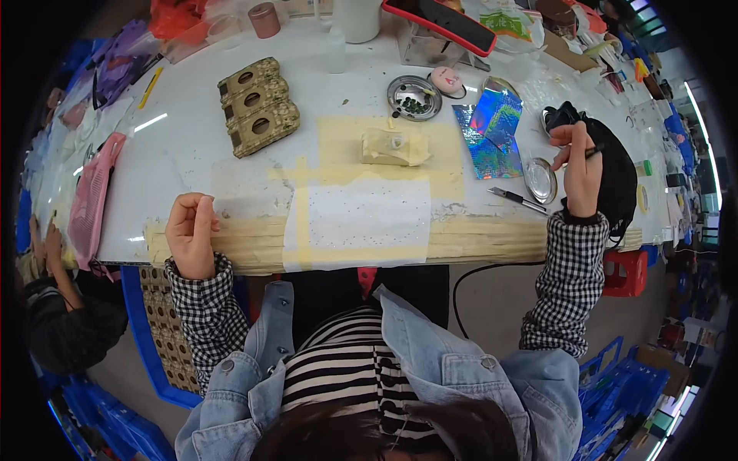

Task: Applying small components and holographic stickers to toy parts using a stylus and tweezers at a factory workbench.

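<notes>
Hair (369, 434) nearest the lens, cut off by the lower edge, hiding part of a striped top (330, 369) and pale denim jacket (419, 338); landmark is the white sheet (365, 223), thin, dark-speckled, hanging over the taped edge of the table (177, 154); left hand (192, 230) left of the sheet, fingers curled in to the thumb, cannot tell if anything is pinched; right hand (580, 165) right of the sheet, fingers bent round a dark slender tool (598, 149), kind unclear, mostly hidden by the hand or lost against the black cloth bag (617, 180); checked woven sleeves (569, 265) on both forearms.

Just beyond the sheet, boxy cream taped block (396, 147); farther beyond, round metal dish (413, 86), dark-green bits in it too small to identify; beyond-left, mottled brown panel (257, 107), three round holes; beyond-right, overlapping shiny holographic pouches (496, 131); between sheet and right hand, craft knife (519, 200) and round metal lid (541, 182); far left of the sheet, pink mesh pouch (94, 203), co-worker's hand (52, 247) blurred near the rim.
</notes>
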Available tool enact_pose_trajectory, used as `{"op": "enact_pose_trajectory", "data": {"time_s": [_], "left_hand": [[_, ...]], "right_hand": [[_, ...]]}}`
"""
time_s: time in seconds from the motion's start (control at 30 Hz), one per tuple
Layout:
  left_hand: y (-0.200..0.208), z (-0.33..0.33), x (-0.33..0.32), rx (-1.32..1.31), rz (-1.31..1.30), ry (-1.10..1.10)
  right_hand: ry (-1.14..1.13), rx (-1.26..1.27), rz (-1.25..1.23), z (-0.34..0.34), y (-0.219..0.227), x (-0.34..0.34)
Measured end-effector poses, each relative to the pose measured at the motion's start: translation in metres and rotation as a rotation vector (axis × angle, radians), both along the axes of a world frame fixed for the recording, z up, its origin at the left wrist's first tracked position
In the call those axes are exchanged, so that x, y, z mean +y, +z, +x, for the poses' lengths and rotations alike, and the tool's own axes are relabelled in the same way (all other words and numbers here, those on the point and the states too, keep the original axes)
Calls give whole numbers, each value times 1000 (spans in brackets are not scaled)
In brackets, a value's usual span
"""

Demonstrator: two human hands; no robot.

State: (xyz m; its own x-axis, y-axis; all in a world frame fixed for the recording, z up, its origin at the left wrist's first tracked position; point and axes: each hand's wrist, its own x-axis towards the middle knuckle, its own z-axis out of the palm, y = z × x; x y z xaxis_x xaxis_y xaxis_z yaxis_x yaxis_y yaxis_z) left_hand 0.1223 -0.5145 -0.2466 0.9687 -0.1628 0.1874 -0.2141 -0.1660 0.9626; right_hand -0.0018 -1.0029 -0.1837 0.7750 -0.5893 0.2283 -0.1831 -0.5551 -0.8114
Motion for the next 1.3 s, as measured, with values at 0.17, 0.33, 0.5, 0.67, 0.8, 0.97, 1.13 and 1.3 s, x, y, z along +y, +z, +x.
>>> {"op": "enact_pose_trajectory", "data": {"time_s": [0.17, 0.33, 0.5, 0.67, 0.8, 0.97, 1.13, 1.3], "left_hand": [[3, -1, -8, -20, 16, -18], [3, -5, -11, -23, 25, 6], [3, -3, -12, -23, 32, -9], [2, -3, -14, -29, 18, 10], [7, -8, -15, -53, 20, -11], [47, -48, -63, 134, -190, -423], [58, -76, -119, 615, -545, -825], [58, -80, -123, 759, -402, -794]], "right_hand": [[15, 362, 55, 52, -22, -61], [19, 556, 31, 75, -29, -56], [56, 429, 48, 75, -38, -57], [87, 156, 195, 48, -7, -44], [191, -69, 324, 8, 48, 11], [379, -266, 692, -36, 51, 96], [559, -128, 1080, -37, 12, 140], [561, 0, 1066, -36, -10, 154]]}}
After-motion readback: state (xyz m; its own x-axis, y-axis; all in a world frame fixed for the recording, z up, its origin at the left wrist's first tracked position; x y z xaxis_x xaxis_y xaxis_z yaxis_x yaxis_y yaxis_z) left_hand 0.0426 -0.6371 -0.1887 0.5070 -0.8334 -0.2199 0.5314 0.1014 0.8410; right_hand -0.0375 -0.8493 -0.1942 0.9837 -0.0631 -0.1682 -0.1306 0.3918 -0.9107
